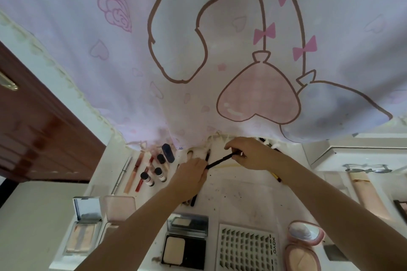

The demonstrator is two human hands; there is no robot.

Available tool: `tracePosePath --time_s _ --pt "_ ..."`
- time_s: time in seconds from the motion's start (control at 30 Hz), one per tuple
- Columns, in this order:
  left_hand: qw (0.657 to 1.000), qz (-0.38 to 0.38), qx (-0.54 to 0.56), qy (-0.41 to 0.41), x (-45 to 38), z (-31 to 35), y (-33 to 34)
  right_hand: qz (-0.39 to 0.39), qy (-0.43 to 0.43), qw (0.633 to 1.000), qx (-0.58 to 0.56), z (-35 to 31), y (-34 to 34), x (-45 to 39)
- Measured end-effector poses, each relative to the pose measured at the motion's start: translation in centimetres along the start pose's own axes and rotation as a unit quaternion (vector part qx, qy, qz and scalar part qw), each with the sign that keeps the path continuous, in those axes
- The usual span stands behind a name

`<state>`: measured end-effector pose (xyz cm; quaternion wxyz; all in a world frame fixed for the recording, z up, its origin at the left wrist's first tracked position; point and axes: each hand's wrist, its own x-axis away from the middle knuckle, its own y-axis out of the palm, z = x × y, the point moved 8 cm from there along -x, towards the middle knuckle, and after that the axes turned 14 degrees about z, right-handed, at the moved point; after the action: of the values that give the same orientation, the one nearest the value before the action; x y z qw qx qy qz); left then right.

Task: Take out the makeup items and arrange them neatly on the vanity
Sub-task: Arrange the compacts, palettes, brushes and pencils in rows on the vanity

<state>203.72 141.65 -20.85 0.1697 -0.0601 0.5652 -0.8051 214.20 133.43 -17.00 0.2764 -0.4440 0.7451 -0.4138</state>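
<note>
Head cam: I see both hands on one black pencil (220, 160) above the white desk (246, 193). Left hand (191, 174) pinches its near end, right hand (246, 154) curls round the far end; pencil runs diagonally btwn them, near the curtain (198, 50) hem. Left of it, tubes and small bottles (152, 174) lie in rows w/ a silver pen (122, 174). Near edge: open black compact (185, 246), lash tray (246, 248), pink compact (304, 246), clear palette (83, 233).
</note>
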Motion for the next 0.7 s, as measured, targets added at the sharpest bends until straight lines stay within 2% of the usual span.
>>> tracePosePath --time_s 0.1,0.2,0.3,0.37,0.43,0.53,0.7 --pt "0.998 0.019 0.018 -0.056 0.5 -1.8 1.4 0.015 0.033 0.999 -0.04 1.5 0.7 -0.1" --pt "0.991 0.003 0.048 -0.123 1.1 -3.2 2.7 0.091 0.098 0.987 -0.092 4.0 0.7 -0.2" --pt "0.98 -0.023 0.083 -0.182 1.7 -4.0 3.8 0.154 0.166 0.971 -0.082 7.5 1.2 0.1" --pt "0.973 -0.041 0.081 -0.21 2.1 -4.6 4.7 0.13 0.182 0.974 -0.026 9.5 2.6 0.5" --pt "0.97 -0.063 0.055 -0.23 2.4 -4.9 5.5 0.06 0.165 0.983 0.049 10.6 5.0 0.9" --pt "0.972 -0.103 0.007 -0.21 2.3 -4.3 6.3 -0.024 0.12 0.982 0.143 10.7 7.9 1.2" --pt "0.967 -0.154 -0.044 -0.197 2.0 -3.7 7.8 -0.005 0.1 0.974 0.205 10.6 9.1 0.9"
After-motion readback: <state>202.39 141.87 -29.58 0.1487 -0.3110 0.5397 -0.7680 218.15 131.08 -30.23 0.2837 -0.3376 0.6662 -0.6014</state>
